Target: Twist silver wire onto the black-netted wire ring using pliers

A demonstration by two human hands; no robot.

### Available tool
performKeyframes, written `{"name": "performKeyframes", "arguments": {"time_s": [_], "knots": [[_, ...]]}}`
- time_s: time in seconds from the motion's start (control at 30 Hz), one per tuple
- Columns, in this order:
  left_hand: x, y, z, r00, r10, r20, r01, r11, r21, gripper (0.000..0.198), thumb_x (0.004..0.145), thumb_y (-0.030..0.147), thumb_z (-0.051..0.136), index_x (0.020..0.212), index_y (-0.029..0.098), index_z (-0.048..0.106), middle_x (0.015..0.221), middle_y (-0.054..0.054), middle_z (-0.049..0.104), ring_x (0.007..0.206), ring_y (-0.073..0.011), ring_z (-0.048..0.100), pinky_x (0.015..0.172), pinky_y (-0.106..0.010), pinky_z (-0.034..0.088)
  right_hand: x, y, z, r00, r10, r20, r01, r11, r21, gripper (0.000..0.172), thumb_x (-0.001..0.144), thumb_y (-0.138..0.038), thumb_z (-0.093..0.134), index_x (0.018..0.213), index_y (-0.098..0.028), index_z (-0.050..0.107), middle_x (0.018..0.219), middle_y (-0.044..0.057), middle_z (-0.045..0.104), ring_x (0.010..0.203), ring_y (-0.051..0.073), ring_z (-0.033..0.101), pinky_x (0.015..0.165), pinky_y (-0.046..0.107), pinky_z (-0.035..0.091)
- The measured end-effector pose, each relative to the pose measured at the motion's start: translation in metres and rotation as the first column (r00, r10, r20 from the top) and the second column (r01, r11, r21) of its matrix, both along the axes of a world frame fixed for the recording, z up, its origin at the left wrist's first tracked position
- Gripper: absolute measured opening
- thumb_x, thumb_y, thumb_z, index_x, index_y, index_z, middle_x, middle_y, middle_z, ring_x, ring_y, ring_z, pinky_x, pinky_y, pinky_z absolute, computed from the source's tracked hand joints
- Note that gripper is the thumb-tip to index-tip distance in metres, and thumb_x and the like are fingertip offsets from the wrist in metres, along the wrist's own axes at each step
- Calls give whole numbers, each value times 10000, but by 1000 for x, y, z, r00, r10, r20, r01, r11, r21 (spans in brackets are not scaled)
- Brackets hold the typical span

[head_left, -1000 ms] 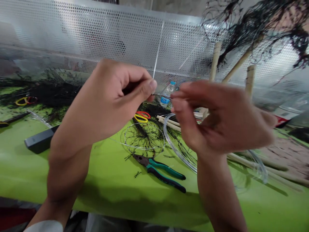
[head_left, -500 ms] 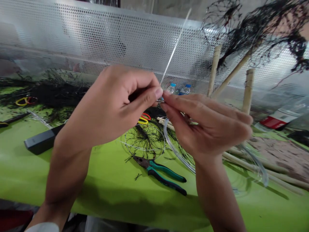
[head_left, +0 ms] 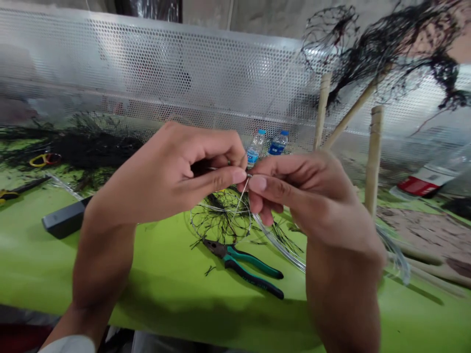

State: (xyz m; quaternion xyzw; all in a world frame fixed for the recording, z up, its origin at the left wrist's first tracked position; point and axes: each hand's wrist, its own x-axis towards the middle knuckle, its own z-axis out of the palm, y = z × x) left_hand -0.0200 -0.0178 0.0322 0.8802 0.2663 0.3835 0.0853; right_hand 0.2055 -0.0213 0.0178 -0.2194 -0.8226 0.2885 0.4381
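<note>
My left hand (head_left: 165, 179) and my right hand (head_left: 316, 196) meet fingertip to fingertip above the table, each in a closed pinch. A thin silvery wire (head_left: 241, 197) passes between the pinches, and its loose end slants down below the fingers. How it is wound at the fingertips is too small to make out. Beneath my hands, a branching black tangle (head_left: 221, 215) lies inside a thin wire ring. Pliers (head_left: 245, 267) with green and black handles rest on the green surface just in front of it.
Clear tubing (head_left: 281, 247) curves beside the tangle. Two water bottles (head_left: 253, 149) stand behind my hands. A dark grey box (head_left: 66, 218) sits left, before a black heap (head_left: 88, 144) and yellow scissors (head_left: 39, 161). Upright sticks (head_left: 374, 157) and a lying bottle (head_left: 427, 179) are right.
My hands have dropped slightly. The wire's long end, pointing up before, now slants down below the fingers. My right hand has turned so its thumb shows in front.
</note>
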Motion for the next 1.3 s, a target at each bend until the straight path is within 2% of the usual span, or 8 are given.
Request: {"name": "performKeyframes", "arguments": {"time_s": [0.1, 0.23, 0.37, 0.7, 0.83, 0.97, 1.13, 1.3], "knots": [[3, -3, 1, 998, -22, 57, 25, 997, -66, 109, 924, 278, 667, 832, 224, 691, 626, 28, 530, 557, -122, 412, 514, -293, 344, 3, 4, -3, 981, -187, 51, 154, 912, 379, 81, 915, -165, 751, 878, -237, 751, 685, -64, 745, 484, 85, 633, 457, 198, 517], [3, -8, 0, 979, 24, 201, 12, 985, -173, 133, 913, 273, 679, 794, 214, 677, 667, 16, 536, 594, -118, 426, 495, -285, 310, -1, 2, -13, 867, -474, -153, 382, 435, 815, 259, 862, -103, 774, 1061, -268, 752, 932, -34, 826, 688, 138, 760, 636, 256, 621], [2, -11, 0, 967, 2, 255, 63, 967, -246, 136, 896, 298, 730, 791, 218, 698, 670, 16, 550, 579, -111, 420, 465, -274, 287, 1, 1, -21, 831, -484, -273, 381, 139, 914, 322, 860, -115, 783, 1114, -313, 777, 1045, -27, 839, 739, 202, 795, 641, 326, 654], [4, -14, 3, 982, -59, 178, 100, 968, -231, 188, 951, 246, 679, 786, 176, 621, 647, 48, 498, 580, -72, 408, 497, -210, 323, 1, 12, -13, 882, -386, -269, 260, -76, 963, 168, 830, -114, 840, 915, -246, 777, 840, -9, 839, 596, 182, 773, 468, 263, 594], [3, -13, 1, 986, -40, 164, 75, 975, -211, 199, 993, 239, 613, 804, 178, 607, 692, 38, 548, 613, -76, 460, 529, -221, 353, -2, 16, -16, 884, -369, -287, 288, -54, 956, 109, 841, -109, 835, 898, -173, 767, 792, 36, 826, 584, 173, 763, 511, 258, 606], [4, -6, -1, 986, -33, 164, 66, 978, -199, 204, 987, 253, 608, 793, 195, 586, 695, 35, 519, 620, -92, 440, 537, -251, 350, -11, 20, -24, 849, -387, -359, 412, 62, 909, 98, 867, -106, 798, 882, -191, 753, 784, 6, 817, 584, 147, 744, 553, 251, 602], [4, 0, -2, 986, -18, 164, 49, 982, -184, 182, 971, 238, 611, 794, 200, 591, 698, 32, 524, 638, -103, 443, 547, -262, 347, -24, 12, -27, 813, -461, -356, 564, 476, 674, 85, 909, -166, 777, 854, -217, 738, 701, -39, 754, 518, 90, 640, 512, 226, 520], [3, 2, -2, 994, -16, 112, 35, 986, -165, 166, 960, 224, 617, 796, 199, 608, 665, 42, 486, 596, -92, 403, 523, -258, 311, -23, 5, -19, 923, -310, -227, 361, 903, 235, 214, 941, -279, 768, 758, -195, 697, 546, -70, 588, 387, 63, 488, 351, 206, 348]]}}
